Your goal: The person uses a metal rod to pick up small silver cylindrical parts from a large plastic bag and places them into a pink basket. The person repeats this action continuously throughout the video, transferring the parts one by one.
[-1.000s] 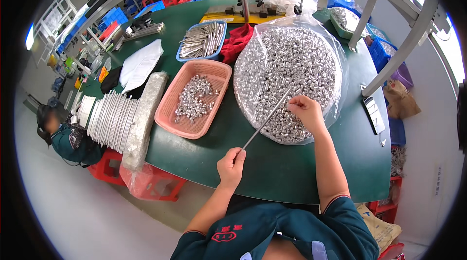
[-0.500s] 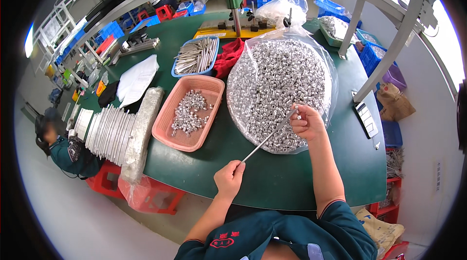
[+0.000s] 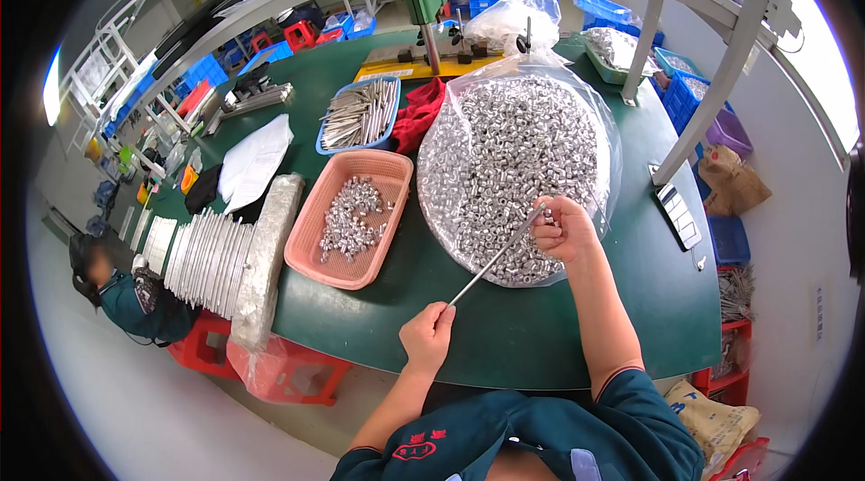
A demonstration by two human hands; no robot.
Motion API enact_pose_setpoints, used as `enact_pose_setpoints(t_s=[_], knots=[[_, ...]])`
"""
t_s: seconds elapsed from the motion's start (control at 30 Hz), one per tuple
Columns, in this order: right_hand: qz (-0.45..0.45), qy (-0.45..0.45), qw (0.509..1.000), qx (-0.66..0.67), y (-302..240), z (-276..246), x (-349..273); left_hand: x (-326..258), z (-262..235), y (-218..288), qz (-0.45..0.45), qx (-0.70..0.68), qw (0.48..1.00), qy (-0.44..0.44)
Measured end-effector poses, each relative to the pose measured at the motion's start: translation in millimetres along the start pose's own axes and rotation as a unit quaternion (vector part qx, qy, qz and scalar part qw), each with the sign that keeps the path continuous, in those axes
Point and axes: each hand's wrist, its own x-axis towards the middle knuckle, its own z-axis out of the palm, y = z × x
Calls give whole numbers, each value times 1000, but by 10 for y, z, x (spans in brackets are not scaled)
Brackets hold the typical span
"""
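Observation:
My left hand is closed round the lower end of a thin metal rod, which slants up to the right. At the rod's upper end, the fingers of my right hand are pinched together. Small shiny metal sleeves show between these fingers; how they sit on the rod tip is too small to tell. Beneath and behind the right hand is a large round heap of such sleeves in a clear plastic bag. A pink basket, left of the bag, holds a smaller pile of sleeves.
Behind the pink basket stands a blue basket of metal rods, beside a red cloth. Rows of rods lie at the left, next to a wrapped bundle. A phone lies at the right. Another person sits far left.
The view has shifted slightly. The right fingers have curled closer round the rod's upper end, and the sleeves in them show less. The left hand keeps its grip on the rod.

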Motion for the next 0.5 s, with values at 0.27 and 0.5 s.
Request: enact_pose_setpoints(t_s=[0.27, 0.5], knots=[[16, -83, 995, 43, 4, -57, 45, -13, 16, -56, -5, -24, 1000, -2], [-50, -61, 997, 5, 111, 95, -22, -41, 14, -67, -18, -36, 999, 1]])
